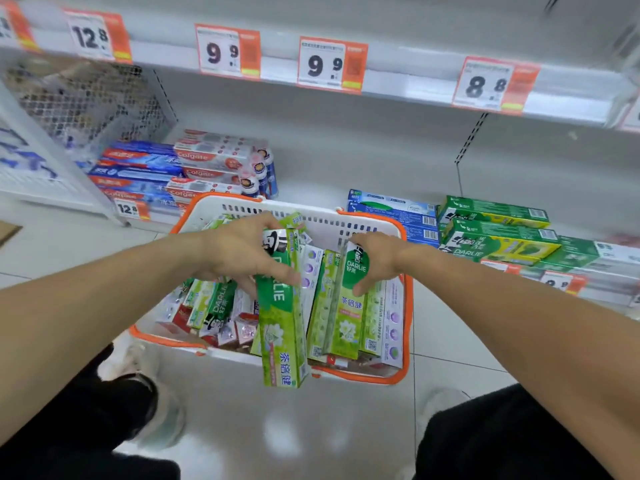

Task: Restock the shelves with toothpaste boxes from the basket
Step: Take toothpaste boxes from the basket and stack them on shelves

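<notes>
Basket (367,226) set on floor just in front of bottom shelf (322,183), presumably so boxes needed only a short lift to reach it; white walls, orange rim, packed with toothpaste boxes standing on end or leaning, mostly green, some white and purple (393,320), some red and white (180,315) at left.

Left hand (239,251) curled round upper end of long green Darlie box (282,306), thumb across its face, fingers behind; box raised above the rest and tilted, lower end hanging past near rim; probably gripped high so it could slide out of the tight pack.

Right hand (375,259) pinching top of second green box (348,299), thumb on front face, fingers over far edge; box standing among its neighbours inside basket, not yet drawn out; likely a two-at-once pickup to save reaches.

Matching green Darlie stack (498,233) lying flat on bottom shelf at right, beside blue and white boxes (391,209); probable destination, like with like. Colgate boxes (156,171) stacked at left; wide bare stretch of shelf between. Price tags (332,64) clipped along upper shelf edge.
</notes>
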`<state>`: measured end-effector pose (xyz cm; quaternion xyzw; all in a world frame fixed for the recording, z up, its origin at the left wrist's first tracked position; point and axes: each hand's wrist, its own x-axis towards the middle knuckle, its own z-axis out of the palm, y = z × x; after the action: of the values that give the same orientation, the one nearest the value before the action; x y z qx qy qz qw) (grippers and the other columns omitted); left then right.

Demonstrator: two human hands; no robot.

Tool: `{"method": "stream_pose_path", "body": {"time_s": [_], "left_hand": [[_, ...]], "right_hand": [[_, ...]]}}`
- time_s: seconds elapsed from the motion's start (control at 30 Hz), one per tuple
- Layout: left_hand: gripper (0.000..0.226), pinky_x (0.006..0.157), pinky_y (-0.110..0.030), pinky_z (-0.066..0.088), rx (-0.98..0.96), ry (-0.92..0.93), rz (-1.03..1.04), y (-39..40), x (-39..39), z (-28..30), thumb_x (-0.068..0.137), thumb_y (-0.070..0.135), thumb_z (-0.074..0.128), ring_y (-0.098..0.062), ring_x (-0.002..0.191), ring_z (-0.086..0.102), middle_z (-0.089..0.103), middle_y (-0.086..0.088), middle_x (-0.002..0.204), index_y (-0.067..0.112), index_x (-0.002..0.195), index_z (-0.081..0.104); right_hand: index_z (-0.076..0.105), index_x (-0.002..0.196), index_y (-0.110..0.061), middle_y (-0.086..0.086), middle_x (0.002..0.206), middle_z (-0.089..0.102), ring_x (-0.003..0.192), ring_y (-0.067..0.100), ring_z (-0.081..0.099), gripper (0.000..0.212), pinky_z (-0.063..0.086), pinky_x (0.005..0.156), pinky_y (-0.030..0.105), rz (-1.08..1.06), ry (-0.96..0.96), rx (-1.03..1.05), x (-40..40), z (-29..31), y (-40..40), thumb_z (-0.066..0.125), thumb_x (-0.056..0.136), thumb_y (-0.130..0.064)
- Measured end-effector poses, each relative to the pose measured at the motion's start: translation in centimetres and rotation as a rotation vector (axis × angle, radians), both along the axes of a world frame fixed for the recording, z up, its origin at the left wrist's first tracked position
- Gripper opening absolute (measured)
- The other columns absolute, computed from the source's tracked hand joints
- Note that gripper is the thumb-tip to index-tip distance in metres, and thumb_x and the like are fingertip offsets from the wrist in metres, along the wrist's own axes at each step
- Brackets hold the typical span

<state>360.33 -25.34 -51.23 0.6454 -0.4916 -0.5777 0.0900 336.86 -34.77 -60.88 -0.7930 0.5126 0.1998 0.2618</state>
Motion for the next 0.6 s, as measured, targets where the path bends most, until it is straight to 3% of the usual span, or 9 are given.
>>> {"method": "stream_pose_path", "body": {"time_s": [0.1,0.2,0.23,0.3,0.37,0.43,0.5,0.6], "left_hand": [[0.062,0.052,-0.03,0.059,-0.016,0.059,-0.006,-1.0,1.4,-0.1,0.074,0.009,0.083,-0.028,0.068,0.075,0.076,-0.011,0.091,0.019,0.123,0.045],[0.046,0.055,-0.028,0.06,-0.03,0.073,-0.044,-2.2,2.6,-0.5,0.082,0.029,0.075,-0.027,0.075,0.076,0.077,-0.01,0.089,0.007,0.117,0.055],[0.045,0.054,-0.027,0.059,-0.014,0.074,-0.053,-2.5,3.0,-0.4,0.083,0.035,0.072,-0.028,0.076,0.076,0.077,-0.011,0.088,0.005,0.113,0.056],[0.039,0.05,-0.023,0.055,-0.013,0.081,-0.065,-3.1,3.9,-0.1,0.084,0.033,0.073,-0.026,0.069,0.075,0.077,-0.013,0.083,0.004,0.104,0.056],[0.037,0.051,-0.026,0.057,-0.022,0.072,-0.078,-3.7,5.0,0.0,0.083,0.03,0.073,-0.027,0.067,0.074,0.077,-0.013,0.08,0.004,0.103,0.057],[0.048,0.065,-0.038,0.062,-0.045,0.074,-0.076,-4.3,6.2,0.0,0.081,0.036,0.073,-0.032,0.071,0.073,0.076,-0.016,0.083,0.001,0.11,0.058],[0.052,0.079,-0.047,0.061,-0.066,0.082,-0.07,-4.8,7.4,-0.1,0.079,0.043,0.07,-0.032,0.072,0.072,0.076,-0.018,0.088,0.002,0.11,0.061],[0.048,0.082,-0.045,0.056,-0.109,0.134,-0.094,-5.2,8.2,-0.1,0.082,0.045,0.065,-0.027,0.07,0.069,0.076,-0.017,0.091,0.005,0.108,0.065]], "right_hand": [[0.035,0.148,-0.021,0.001,0.149,0.045,0.135,0.026,0.044,0.116,0.037,0.112,0.036,0.002,-0.008,0.039,0.7,0.3,-1.1,0.095,0.052,-0.046],[0.04,0.146,-0.019,0.0,0.145,0.047,0.131,0.024,0.046,0.114,0.041,0.108,0.034,0.102,0.058,0.055,1.8,1.6,-1.6,0.094,0.051,-0.049],[0.046,0.142,-0.02,-0.002,0.137,0.052,0.124,0.022,0.051,0.107,0.045,0.103,0.034,0.136,0.079,0.071,2.1,2.5,-1.7,0.093,0.051,-0.051],[0.062,0.116,-0.023,-0.006,0.105,0.056,0.094,0.016,0.054,0.076,0.046,0.078,0.029,0.173,0.065,0.098,2.1,4.0,-2.1,0.092,0.053,-0.053],[0.061,0.099,-0.016,-0.004,0.092,0.053,0.078,0.014,0.048,0.064,0.041,0.067,0.029,0.15,-0.037,0.153,1.3,5.2,-2.0,0.092,0.055,-0.05],[0.062,0.104,-0.019,-0.007,0.106,0.062,0.091,0.016,0.057,0.064,0.051,0.08,0.034,0.076,-0.14,0.191,0.2,6.2,-1.7,0.092,0.056,-0.048],[0.062,0.102,-0.025,-0.007,0.111,0.066,0.101,0.015,0.062,0.056,0.051,0.091,0.037,-0.041,-0.253,0.228,-0.8,7.2,-1.4,0.094,0.059,-0.042],[0.065,0.1,-0.02,-0.003,0.104,0.073,0.1,0.022,0.069,0.051,0.055,0.093,0.043,-0.223,-0.436,0.216,-1.1,8.7,-1.2,0.094,0.06,-0.035]]}}
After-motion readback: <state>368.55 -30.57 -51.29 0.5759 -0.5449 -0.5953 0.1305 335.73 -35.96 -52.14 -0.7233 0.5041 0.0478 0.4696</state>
